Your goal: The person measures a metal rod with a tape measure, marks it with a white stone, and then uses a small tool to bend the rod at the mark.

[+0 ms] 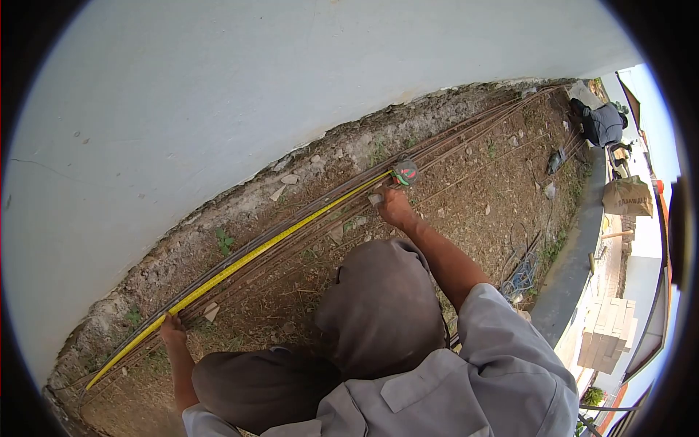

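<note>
A yellow tape measure blade (256,250) is drawn out along a bundle of long, thin rusty metal rods (466,138) on the ground. Its round grey and red case (405,172) rests on the rods at the blade's upper right end. My left hand (173,329) is closed at the blade's lower edge, fingertips pinching it against the rods. Just below the case, my right hand (397,209) has curled fingers by the rods, with a small pale piece (375,199) at the fingertips; I cannot tell what it is.
A pale wall (255,87) with a rough broken base runs beside the rods. My bent knees (382,298) are close to them. A person (601,124) crouches at the far right end. Beyond a grey curb (579,269) are a brown paper sack (628,197) and stacked blocks (608,331).
</note>
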### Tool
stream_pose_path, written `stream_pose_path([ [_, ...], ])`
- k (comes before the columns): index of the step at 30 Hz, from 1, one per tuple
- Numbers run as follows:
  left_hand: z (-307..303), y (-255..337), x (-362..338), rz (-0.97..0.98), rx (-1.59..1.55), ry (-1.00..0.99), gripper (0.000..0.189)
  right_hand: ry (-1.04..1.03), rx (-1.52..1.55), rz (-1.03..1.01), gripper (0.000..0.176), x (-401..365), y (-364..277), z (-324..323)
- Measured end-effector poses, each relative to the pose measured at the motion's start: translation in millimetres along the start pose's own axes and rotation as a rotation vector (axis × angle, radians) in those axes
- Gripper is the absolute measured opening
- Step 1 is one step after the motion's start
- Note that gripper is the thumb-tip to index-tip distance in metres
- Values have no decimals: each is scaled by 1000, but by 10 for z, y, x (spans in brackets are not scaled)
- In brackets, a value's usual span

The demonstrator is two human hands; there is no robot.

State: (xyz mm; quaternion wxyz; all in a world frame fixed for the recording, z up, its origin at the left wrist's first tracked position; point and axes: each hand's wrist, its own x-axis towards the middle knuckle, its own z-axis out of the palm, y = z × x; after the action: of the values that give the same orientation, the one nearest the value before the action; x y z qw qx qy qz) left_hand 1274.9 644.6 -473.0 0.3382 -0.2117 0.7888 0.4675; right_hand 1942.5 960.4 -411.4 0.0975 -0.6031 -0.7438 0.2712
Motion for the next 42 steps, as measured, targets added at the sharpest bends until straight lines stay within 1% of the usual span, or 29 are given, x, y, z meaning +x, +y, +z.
stream_pose_path([
  [2, -31, -17, 72, -3, -23, -49, 26, -75, -54, 17, 34, -13, 30, -30],
  [3, -41, -15, 46, -4, -20, -47, 26, -77, -53, 18, 34, -9, 35, -20],
  [5, 1, 7, -1, -15, -27, -32, 33, 5, -31, 48, 36, 23, 50, -13],
  [8, 5, 24, -63, -9, -46, -63, 39, 29, -36, 38, 38, 40, -215, -117],
  [9, -7, 36, -54, -7, -47, -61, 39, 28, -33, 36, 38, 59, -186, -72],
  [11, -11, 31, -31, -25, -108, -122, 38, 105, 21, -86, 39, 121, -122, 0],
  [12, 19, 46, -114, -26, -110, -120, 38, 103, 20, -89, 39, 142, -127, 0],
  [14, 96, 91, -336, -9, -99, -49, 37, 35, 13, -2, 36, 179, -141, 3],
  [18, 23, 39, -149, 49, -132, -103, 36, -15, -29, -5, 35, 251, -181, -20],
  [20, -13, 16, 2, 34, -132, -137, 35, -18, -174, -5, 23, 342, -153, 40],
  [21, 2, 24, -34, 35, -130, -138, 35, -18, -173, -3, 23, 396, -56, 111],
  [23, 43, 51, -157, 47, -113, -107, 35, -56, -345, -99, 25, 514, 150, 272],
  [24, 28, 53, -147, 48, -112, -105, 35, -57, -344, -99, 25, 534, 112, 240],
  [26, 23, 43, -129, 38, -131, -119, 37, -188, -387, -79, 26, 577, 38, 136],
  [27, 34, 30, -100, 37, -137, -120, 37, -185, -391, -84, 26, 612, 13, 88],
  [29, -1, 14, -44, 28, -159, -133, 39, -247, -517, -140, 26, 654, -54, 39],
  [30, 7, 28, -103, 29, -165, -128, 39, -248, -517, -149, 26, 665, -30, 27],
  [32, 32, 70, -286, -37, -110, -127, 42, -254, -522, -110, 25, 649, 71, 5],
  [33, -14, 45, -263, -38, -112, -120, 42, -259, -521, -115, 25, 581, -54, -95],
  [35, -104, -65, -77, -73, -226, -160, 43, -134, -338, -9, 26, 375, -461, -483],
  [36, -139, -124, 24, -90, -282, -182, 43, -135, -337, -9, 26, 374, -484, -533],
  [38, -170, -183, 134, -123, -392, -228, 44, -56, -92, 94, 26, 396, -475, -594],
  [39, -183, -210, 112, -122, -389, -227, 44, -57, -89, 96, 26, 411, -459, -588],
  [41, -175, -272, -142, -76, -332, -232, 41, -68, -63, 31, 27, 470, -414, -538],
  [42, -191, -307, -262, -75, -331, -226, 41, -72, -60, 30, 27, 513, -328, -454],
])
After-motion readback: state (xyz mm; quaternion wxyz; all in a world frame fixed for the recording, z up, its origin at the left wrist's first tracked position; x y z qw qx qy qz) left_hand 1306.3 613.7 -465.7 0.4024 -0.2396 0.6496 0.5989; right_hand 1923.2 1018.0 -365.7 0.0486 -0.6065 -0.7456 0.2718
